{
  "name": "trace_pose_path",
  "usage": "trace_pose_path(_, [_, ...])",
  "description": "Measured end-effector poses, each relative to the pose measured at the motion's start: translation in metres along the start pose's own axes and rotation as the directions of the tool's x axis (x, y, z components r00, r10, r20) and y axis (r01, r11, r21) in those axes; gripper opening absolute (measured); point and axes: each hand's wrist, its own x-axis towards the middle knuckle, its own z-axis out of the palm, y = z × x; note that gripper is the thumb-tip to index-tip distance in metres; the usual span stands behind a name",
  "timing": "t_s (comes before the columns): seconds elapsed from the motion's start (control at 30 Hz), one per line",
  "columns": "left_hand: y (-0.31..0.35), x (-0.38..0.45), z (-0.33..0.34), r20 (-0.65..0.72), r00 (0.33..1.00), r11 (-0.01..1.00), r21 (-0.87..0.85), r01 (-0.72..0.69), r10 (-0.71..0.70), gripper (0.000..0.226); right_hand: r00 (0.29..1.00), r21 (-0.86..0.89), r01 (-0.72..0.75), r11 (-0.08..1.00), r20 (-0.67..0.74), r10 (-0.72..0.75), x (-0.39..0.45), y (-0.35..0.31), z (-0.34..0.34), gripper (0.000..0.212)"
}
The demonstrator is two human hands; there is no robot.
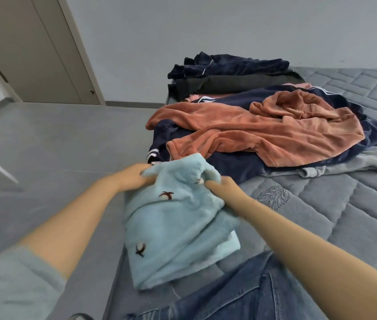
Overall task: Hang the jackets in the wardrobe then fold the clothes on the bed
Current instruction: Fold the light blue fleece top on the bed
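Fleece [173,218] between both hands, long axis running away from the person along the bed's [335,227] near edge.
Left hand [134,179] and right hand [221,184] each pinch its far end, apart at the two corners, about equally near; the rest lies toward the person, partly folded. Unfolded pile [263,135] sits just beyond, so I judge the next fold comes toward the body.

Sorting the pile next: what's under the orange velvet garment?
The orange velvet garment lies on a navy garment with white stripes. A grey cloth pokes out beneath. Anything further under is hidden.
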Motion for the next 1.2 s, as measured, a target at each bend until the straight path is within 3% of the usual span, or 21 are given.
trace_pose_path(0.1, [-0.029,-0.044,-0.006,0.022,0.974,0.968,-0.109,0.225,-0.224,0.061,0.943,-0.325,0.273,0.905,0.275,-0.186,0.042,-0.058,0.002,0.016])
trace_pose_path(0.17, [-0.046,-0.062,0.013,0.072,0.925,0.882,-0.285,0.377,-0.372,0.051,0.895,-0.598,0.416,0.685,0.401,-0.194,0.068,-0.087,0.02,0.015])
trace_pose_path(0.23, [-0.049,-0.071,0.035,0.049,0.879,0.805,-0.379,0.456,-0.474,0.046,0.899,-0.798,0.431,0.42,0.421,-0.123,0.081,-0.101,0.044,0.028])
trace_pose_path(0.3, [-0.053,-0.072,0.047,-0.056,0.871,0.817,-0.381,0.433,-0.488,0.042,0.916,-0.868,0.401,0.293,0.369,-0.159,0.077,-0.099,0.059,0.033])
trace_pose_path(0.33, [-0.055,-0.074,0.049,-0.088,0.872,0.823,-0.39,0.414,-0.481,0.044,0.918,-0.877,0.377,0.299,0.309,-0.251,0.069,-0.092,0.06,0.033])
trace_pose_path(0.4, [-0.061,-0.08,0.049,-0.117,0.878,0.814,-0.447,0.37,-0.464,0.054,0.888,-0.83,0.327,0.452,0.106,-0.447,0.048,-0.069,0.05,0.035])
trace_pose_path(0.47, [-0.066,-0.088,0.048,-0.146,0.871,0.797,-0.494,0.348,-0.47,0.056,0.883,-0.643,0.326,0.694,-0.055,-0.465,0.018,-0.041,0.035,0.038])
trace_pose_path(0.5, [-0.067,-0.093,0.047,-0.163,0.864,0.793,-0.504,0.343,-0.477,0.057,0.895,-0.536,0.341,0.772,-0.066,-0.441,0.001,-0.027,0.03,0.04])
trace_pose_path(0.6, [-0.071,-0.105,0.045,-0.18,0.88,0.769,-0.581,0.266,-0.44,0.055,0.894,-0.458,0.399,0.794,0.002,-0.448,-0.039,0.0,0.032,0.058])
trace_pose_path(0.67, [-0.079,-0.117,0.043,-0.146,0.922,0.74,-0.646,0.186,-0.359,0.052,0.897,-0.359,0.383,0.851,-0.074,-0.435,-0.055,0.003,0.04,0.067])
trace_pose_path(0.73, [-0.092,-0.131,0.047,-0.113,0.947,0.687,-0.715,0.133,-0.302,0.048,0.919,-0.106,0.282,0.953,-0.257,-0.3,-0.076,0.003,0.047,0.073])
trace_pose_path(0.8, [-0.105,-0.144,0.055,-0.121,0.946,0.698,-0.704,0.132,-0.3,0.035,0.928,0.174,0.08,0.982,-0.373,-0.009,-0.098,0.011,0.056,0.081])
trace_pose_path(0.87, [-0.113,-0.149,0.065,-0.153,0.931,0.734,-0.662,0.153,-0.332,0.023,0.936,0.412,-0.114,0.904,-0.261,0.237,-0.121,0.024,0.066,0.091])
trace_pose_path(0.93, [-0.112,-0.15,0.072,-0.208,0.918,0.713,-0.694,0.104,-0.337,0.012,0.959,0.545,-0.186,0.818,-0.08,0.272,-0.134,0.031,0.073,0.075])
trace_pose_path(1.0, [-0.103,-0.149,0.073,-0.252,0.918,0.673,-0.74,0.022,-0.307,0.005,0.974,0.459,-0.163,0.874,-0.065,0.216,-0.135,0.029,0.072,0.046])
trace_pose_path(1.07, [-0.094,-0.147,0.073,-0.281,0.922,0.596,-0.8,-0.072,-0.266,0.009,0.97,0.323,-0.118,0.939,-0.166,0.179,-0.13,0.024,0.072,0.031])
trace_pose_path(1.2, [-0.084,-0.146,0.061,-0.345,0.917,0.534,-0.823,-0.193,-0.201,0.018,0.938,0.076,-0.091,0.993,-0.329,0.111,-0.12,0.023,0.073,0.034])
